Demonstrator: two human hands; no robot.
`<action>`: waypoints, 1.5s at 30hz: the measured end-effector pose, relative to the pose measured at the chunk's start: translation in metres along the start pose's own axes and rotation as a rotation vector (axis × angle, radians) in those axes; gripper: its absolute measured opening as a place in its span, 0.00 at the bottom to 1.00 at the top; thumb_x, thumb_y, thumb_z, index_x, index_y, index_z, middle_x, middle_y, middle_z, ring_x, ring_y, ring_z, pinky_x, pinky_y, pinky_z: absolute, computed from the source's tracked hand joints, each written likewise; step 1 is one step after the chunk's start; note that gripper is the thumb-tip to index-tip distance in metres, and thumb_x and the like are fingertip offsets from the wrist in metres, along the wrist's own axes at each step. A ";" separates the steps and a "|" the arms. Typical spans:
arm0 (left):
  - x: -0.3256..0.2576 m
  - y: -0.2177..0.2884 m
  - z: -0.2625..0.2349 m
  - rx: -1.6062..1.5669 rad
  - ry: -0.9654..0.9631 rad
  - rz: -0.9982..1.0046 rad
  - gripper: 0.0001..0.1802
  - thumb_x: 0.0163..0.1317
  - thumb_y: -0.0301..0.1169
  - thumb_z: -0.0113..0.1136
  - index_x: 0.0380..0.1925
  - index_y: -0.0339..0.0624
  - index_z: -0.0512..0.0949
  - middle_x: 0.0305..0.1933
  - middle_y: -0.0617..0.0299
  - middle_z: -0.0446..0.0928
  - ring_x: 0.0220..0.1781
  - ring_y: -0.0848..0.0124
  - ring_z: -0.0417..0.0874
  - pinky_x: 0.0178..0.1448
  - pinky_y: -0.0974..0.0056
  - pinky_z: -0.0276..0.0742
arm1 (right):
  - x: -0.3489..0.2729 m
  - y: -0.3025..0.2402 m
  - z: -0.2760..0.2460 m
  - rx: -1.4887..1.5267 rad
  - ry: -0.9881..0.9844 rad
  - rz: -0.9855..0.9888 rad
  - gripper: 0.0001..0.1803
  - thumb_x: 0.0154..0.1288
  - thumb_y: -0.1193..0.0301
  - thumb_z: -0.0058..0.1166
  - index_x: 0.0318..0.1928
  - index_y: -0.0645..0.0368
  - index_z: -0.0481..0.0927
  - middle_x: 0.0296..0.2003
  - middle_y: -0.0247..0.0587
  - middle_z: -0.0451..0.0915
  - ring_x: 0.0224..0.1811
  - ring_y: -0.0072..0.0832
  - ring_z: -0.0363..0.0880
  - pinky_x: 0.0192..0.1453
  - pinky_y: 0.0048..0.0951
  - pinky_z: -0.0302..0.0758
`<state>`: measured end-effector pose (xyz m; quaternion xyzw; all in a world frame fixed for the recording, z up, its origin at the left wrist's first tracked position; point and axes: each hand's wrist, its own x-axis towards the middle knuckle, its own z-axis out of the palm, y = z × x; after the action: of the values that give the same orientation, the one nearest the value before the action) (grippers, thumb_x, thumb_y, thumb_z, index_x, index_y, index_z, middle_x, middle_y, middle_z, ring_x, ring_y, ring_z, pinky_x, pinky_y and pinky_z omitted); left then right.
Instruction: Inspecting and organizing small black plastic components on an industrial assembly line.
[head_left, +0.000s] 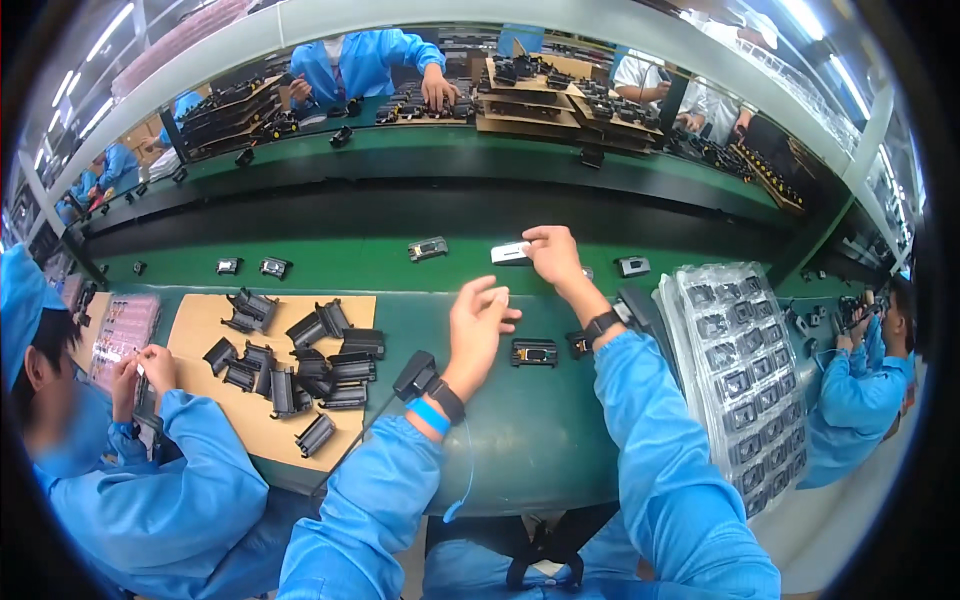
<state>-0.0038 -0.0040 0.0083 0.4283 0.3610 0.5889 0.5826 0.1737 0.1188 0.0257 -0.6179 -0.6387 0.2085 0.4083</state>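
Two hands are up over the green tabletop (500, 440), and we sweep from the left: a co-worker's hands (140, 365) in blue sleeves fiddle with something too small to make out, beside a flat brown cardboard sheet (200, 325) strewn with black ribbed plastic parts (300, 365), blocky and matte. Next, the person's left hand (478, 325) hovers above the tabletop, fingers loosely curled and holding nothing, a blue band and a black wrist device on the forearm. Just to its right a small black part with an orange-brown middle (534, 352) lies flat on the tabletop, its long side running left to right, nearer to that free left hand than to the other. Farther up, on the belt (330, 262), the right hand (553, 255) is stretched out and pinching a small white rectangular piece (510, 253) at its right end; the piece lies lengthwise left to right, pointing away to the left of the fingertips. More small dark parts are dotted along the belt. Far right, a stack of clear, glossy plastic trays (740, 375) with rows of pockets holding dark parts leans along the tabletop's edge.
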 end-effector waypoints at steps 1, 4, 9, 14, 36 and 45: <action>-0.001 -0.001 -0.001 0.010 -0.003 0.003 0.22 0.77 0.27 0.59 0.66 0.31 0.70 0.53 0.51 0.84 0.44 0.65 0.90 0.44 0.66 0.86 | 0.003 0.002 -0.001 -0.003 -0.004 -0.004 0.20 0.67 0.71 0.68 0.59 0.58 0.87 0.37 0.42 0.90 0.34 0.34 0.86 0.45 0.32 0.82; -0.003 -0.002 -0.021 0.015 0.065 0.004 0.18 0.76 0.26 0.59 0.61 0.31 0.73 0.49 0.53 0.85 0.41 0.66 0.90 0.41 0.67 0.86 | -0.013 -0.014 0.003 -0.562 0.023 -0.219 0.22 0.64 0.61 0.70 0.58 0.51 0.88 0.52 0.49 0.86 0.56 0.52 0.83 0.63 0.53 0.78; 0.000 0.003 -0.013 0.050 0.122 0.015 0.14 0.73 0.22 0.57 0.56 0.31 0.75 0.43 0.55 0.85 0.38 0.69 0.89 0.37 0.68 0.84 | -0.041 0.002 -0.049 -0.660 0.029 -0.025 0.26 0.62 0.56 0.69 0.57 0.57 0.88 0.55 0.54 0.84 0.58 0.54 0.80 0.64 0.52 0.77; -0.002 -0.002 -0.007 0.114 0.069 0.060 0.14 0.73 0.23 0.59 0.56 0.32 0.76 0.44 0.55 0.85 0.39 0.70 0.89 0.39 0.67 0.83 | -0.054 0.006 -0.053 -0.491 0.099 -0.105 0.27 0.59 0.59 0.68 0.55 0.62 0.86 0.49 0.59 0.85 0.55 0.55 0.81 0.63 0.47 0.78; -0.020 0.013 0.008 0.053 -0.117 0.117 0.12 0.73 0.21 0.63 0.54 0.33 0.80 0.48 0.53 0.87 0.48 0.71 0.89 0.47 0.65 0.90 | -0.141 -0.022 -0.047 0.693 -0.108 -0.055 0.15 0.72 0.80 0.62 0.57 0.69 0.85 0.43 0.37 0.86 0.43 0.20 0.83 0.51 0.24 0.83; -0.021 0.010 0.017 0.032 -0.152 0.125 0.12 0.72 0.20 0.63 0.54 0.33 0.79 0.54 0.55 0.84 0.53 0.69 0.87 0.48 0.65 0.91 | -0.146 -0.021 -0.047 0.596 -0.045 -0.085 0.14 0.69 0.75 0.68 0.53 0.67 0.87 0.41 0.37 0.85 0.41 0.19 0.83 0.48 0.25 0.81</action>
<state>0.0070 -0.0269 0.0224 0.5024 0.2977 0.5842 0.5637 0.1831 -0.0358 0.0310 -0.4387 -0.5836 0.3830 0.5660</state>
